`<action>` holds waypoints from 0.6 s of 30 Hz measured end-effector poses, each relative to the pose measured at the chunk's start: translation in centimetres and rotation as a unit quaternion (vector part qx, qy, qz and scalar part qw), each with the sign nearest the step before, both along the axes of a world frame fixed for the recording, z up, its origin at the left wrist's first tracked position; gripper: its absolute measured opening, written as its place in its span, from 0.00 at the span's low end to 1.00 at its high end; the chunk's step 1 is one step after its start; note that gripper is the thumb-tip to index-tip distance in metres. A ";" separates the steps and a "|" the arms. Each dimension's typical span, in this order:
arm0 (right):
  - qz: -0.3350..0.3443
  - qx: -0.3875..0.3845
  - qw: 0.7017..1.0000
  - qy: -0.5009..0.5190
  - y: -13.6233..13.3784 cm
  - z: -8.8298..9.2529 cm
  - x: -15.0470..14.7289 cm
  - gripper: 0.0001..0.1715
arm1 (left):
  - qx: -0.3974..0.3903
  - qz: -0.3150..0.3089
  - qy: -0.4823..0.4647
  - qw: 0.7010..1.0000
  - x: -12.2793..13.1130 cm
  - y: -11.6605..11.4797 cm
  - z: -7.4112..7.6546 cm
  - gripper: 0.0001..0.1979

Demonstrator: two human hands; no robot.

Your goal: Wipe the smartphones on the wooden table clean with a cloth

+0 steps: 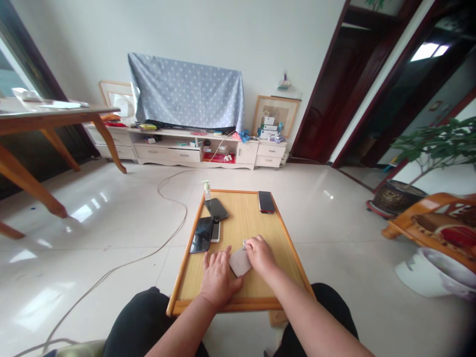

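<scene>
A pale pinkish-grey phone (pixel 240 263) lies tilted on the small wooden table, near its front edge. My left hand (pixel 218 278) braces its left side and lower corner between spread fingers and thumb. Bent and pressed together, the fingers of my right hand (pixel 260 254) are at the phone's upper right edge. A small whitish bit shows at their tips; what it is, I cannot make out. To the left lie a dark phone (pixel 202 235), a white-edged phone (pixel 216 232) partly under it, and another dark phone (pixel 217 209).
A small pump bottle (pixel 207 190) stands at the far left corner of the table (pixel 243 208). Another phone (pixel 266 202) lies at the far right. A cable (pixel 148 255) runs over the floor at left; a white bucket (pixel 433 271) stands at right.
</scene>
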State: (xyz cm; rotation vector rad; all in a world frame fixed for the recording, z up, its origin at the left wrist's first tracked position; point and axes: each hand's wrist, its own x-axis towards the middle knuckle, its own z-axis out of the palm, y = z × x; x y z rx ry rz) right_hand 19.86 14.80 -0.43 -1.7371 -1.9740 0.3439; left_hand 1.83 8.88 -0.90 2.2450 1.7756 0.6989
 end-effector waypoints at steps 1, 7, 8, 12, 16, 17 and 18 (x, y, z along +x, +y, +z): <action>-0.023 0.003 1.000 -0.001 0.8 0.1 0.9 0.11 | -0.003 0.001 0.004 1.000 0.0 0.0 0.1 0.40; -0.031 0.013 0.999 -0.008 -0.6 0.0 -0.2 0.10 | -0.008 0.002 0.010 1.000 0.0 0.1 0.4 0.36; -0.008 0.014 1.000 -0.007 -1.4 -0.3 -1.0 0.09 | -0.008 0.001 0.010 1.000 0.0 0.1 0.5 0.35; 0.029 0.017 0.999 -0.017 -2.6 -0.6 -1.5 0.09 | -0.012 -0.002 0.014 1.000 0.0 0.0 0.9 0.31; -0.084 0.018 0.996 -0.034 -0.5 0.1 2.3 0.09 | -0.017 0.000 0.023 1.000 0.1 -0.1 1.4 0.29; -0.097 0.021 0.994 -0.035 -0.2 0.3 2.9 0.09 | -0.017 -0.001 0.025 1.000 0.1 -0.2 1.5 0.28; -0.103 0.023 0.994 -0.038 -0.3 0.4 3.1 0.09 | -0.015 -0.001 0.026 1.000 0.1 -0.3 1.5 0.28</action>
